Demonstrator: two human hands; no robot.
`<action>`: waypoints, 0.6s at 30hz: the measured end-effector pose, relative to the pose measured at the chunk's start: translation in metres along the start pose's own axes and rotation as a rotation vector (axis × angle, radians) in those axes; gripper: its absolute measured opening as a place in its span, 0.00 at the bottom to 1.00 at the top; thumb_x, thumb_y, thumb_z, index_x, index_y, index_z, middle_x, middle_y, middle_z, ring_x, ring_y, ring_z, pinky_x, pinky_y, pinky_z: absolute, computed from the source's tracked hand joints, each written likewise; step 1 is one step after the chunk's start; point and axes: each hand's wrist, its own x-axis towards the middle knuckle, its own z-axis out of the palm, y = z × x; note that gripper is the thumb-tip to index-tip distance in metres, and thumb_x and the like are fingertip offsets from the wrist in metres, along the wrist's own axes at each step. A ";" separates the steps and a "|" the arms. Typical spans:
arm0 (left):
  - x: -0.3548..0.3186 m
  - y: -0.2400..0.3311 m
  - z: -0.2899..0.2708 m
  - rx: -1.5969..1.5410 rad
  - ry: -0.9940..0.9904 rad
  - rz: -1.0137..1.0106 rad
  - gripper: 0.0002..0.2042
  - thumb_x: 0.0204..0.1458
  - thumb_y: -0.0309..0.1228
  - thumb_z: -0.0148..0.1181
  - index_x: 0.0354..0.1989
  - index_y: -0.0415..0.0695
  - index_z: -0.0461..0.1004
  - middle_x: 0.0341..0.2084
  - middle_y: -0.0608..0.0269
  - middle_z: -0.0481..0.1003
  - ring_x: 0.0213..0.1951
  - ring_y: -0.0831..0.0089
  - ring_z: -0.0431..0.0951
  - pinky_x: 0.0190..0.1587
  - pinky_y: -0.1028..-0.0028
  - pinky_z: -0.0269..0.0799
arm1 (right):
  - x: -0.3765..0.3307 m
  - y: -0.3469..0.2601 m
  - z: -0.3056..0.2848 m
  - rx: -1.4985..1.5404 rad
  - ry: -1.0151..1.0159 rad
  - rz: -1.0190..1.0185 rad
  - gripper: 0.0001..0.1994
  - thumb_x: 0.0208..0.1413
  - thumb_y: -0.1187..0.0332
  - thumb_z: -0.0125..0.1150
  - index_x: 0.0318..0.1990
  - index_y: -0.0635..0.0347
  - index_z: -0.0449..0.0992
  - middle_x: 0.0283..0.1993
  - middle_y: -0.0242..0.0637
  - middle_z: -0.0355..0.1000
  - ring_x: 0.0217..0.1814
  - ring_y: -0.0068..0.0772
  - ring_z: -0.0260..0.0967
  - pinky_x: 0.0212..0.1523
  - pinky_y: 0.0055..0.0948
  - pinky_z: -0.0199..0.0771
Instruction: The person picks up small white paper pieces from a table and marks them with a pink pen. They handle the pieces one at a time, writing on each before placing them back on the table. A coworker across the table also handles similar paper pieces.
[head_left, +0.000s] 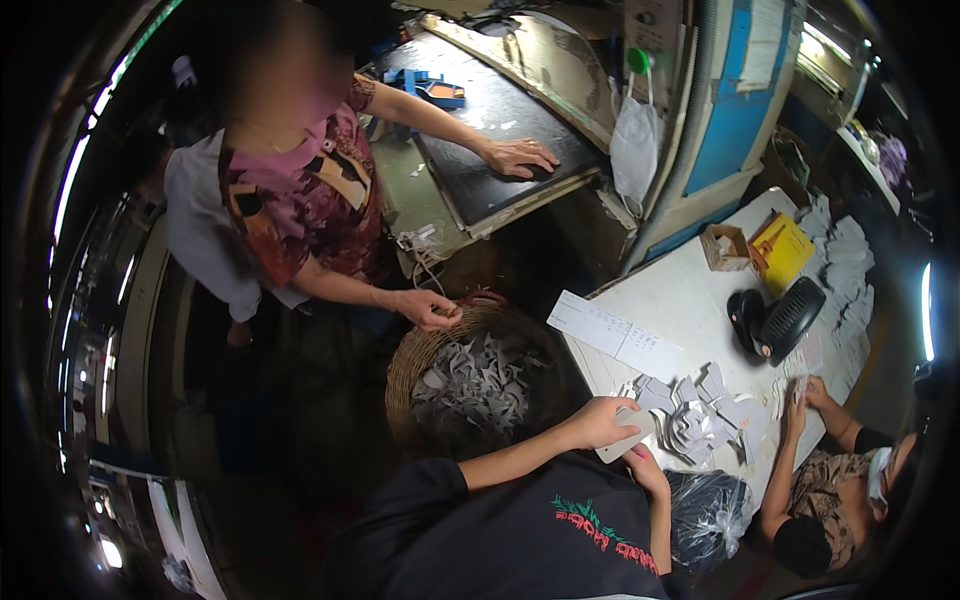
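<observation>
Your left hand [598,422] is closed on a flat pale piece [626,440], with the fingers curled over its top edge. Your right hand [646,468] touches the same piece from below. I cannot tell if that hand grips it or just props it up. You hold the piece at the near edge of the white table [690,290], right above your black shirt.

Just past your right hand hangs a black plastic bag [706,512]. Beside the piece, on the table, lies a pile of grey cut bits [705,412], all jumbled. So it looks like there is a good heap left to go through.

To your left stands a round basket [410,365] on the floor. It holds a lot of grey scraps [470,388], so I think a fair part of the work is done.

At the right, another person has both hands on small bits near the table edge [800,392].

A bit farther on the table lie a white sheet of paper [615,335], a black fan [778,320], a yellow box [785,250] and rows of white stacks [848,265].

Farthest off, a person in a patterned shirt rests one hand on the basket rim [428,306] and the other flat on a dark board [515,155]
</observation>
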 end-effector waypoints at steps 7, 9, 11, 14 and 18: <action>-0.012 -0.007 0.002 0.086 0.143 0.125 0.17 0.51 0.36 0.70 0.47 0.41 0.80 0.37 0.44 0.82 0.40 0.50 0.84 0.44 0.63 0.78 | 0.024 -0.017 0.011 -0.299 0.006 -0.160 0.20 0.68 0.65 0.50 0.64 0.65 0.70 0.63 0.46 0.72 0.66 0.40 0.67 0.67 0.35 0.64; -0.010 -0.015 0.003 0.116 0.226 0.137 0.16 0.51 0.35 0.70 0.46 0.41 0.80 0.37 0.45 0.82 0.41 0.48 0.83 0.44 0.62 0.79 | 0.017 -0.024 0.012 -0.237 -0.022 -0.051 0.18 0.70 0.62 0.49 0.58 0.64 0.74 0.58 0.44 0.75 0.62 0.39 0.70 0.65 0.34 0.66; -0.006 -0.024 -0.001 0.179 0.309 0.145 0.16 0.51 0.34 0.70 0.46 0.41 0.80 0.37 0.46 0.82 0.40 0.50 0.84 0.43 0.63 0.79 | 0.010 -0.030 0.009 -0.070 -0.066 -0.007 0.18 0.72 0.58 0.47 0.50 0.63 0.77 0.48 0.39 0.78 0.52 0.32 0.73 0.59 0.31 0.68; 0.006 -0.031 -0.008 0.075 0.273 -0.022 0.17 0.51 0.35 0.71 0.46 0.41 0.80 0.38 0.44 0.82 0.42 0.50 0.84 0.44 0.63 0.79 | -0.005 -0.035 -0.001 0.158 -0.038 -0.026 0.21 0.73 0.54 0.45 0.42 0.61 0.78 0.37 0.32 0.77 0.40 0.22 0.71 0.49 0.24 0.69; 0.019 -0.025 0.002 0.040 0.079 0.015 0.18 0.52 0.37 0.72 0.46 0.40 0.80 0.36 0.48 0.83 0.40 0.63 0.86 0.43 0.68 0.78 | -0.022 -0.031 -0.011 0.192 0.079 0.019 0.24 0.73 0.50 0.42 0.40 0.60 0.78 0.33 0.32 0.78 0.38 0.22 0.71 0.45 0.24 0.68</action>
